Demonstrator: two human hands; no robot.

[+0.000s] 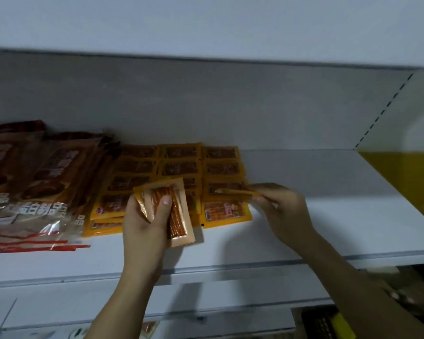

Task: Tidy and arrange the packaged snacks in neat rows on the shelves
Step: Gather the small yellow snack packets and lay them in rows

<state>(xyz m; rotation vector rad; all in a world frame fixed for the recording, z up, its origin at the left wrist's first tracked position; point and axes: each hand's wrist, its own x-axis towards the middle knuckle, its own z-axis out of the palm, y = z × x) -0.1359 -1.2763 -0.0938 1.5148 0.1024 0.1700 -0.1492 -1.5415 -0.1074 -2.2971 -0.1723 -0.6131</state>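
Observation:
Several small yellow snack packets (179,162) lie in overlapping rows on the white shelf (316,192). My left hand (145,223) grips a small stack of orange packets (179,211) with red sticks showing through, held just over the shelf's front. My right hand (282,209) pinches one yellow packet (233,191) edge-on above the right-hand row, over the front packet (225,211) of that row.
Large brown and red snack bags (34,182) lie stacked at the shelf's left. The shelf's right half is bare up to a white side panel (421,113) with a slotted rail. A lower shelf edge (206,307) and dark goods (326,321) show below.

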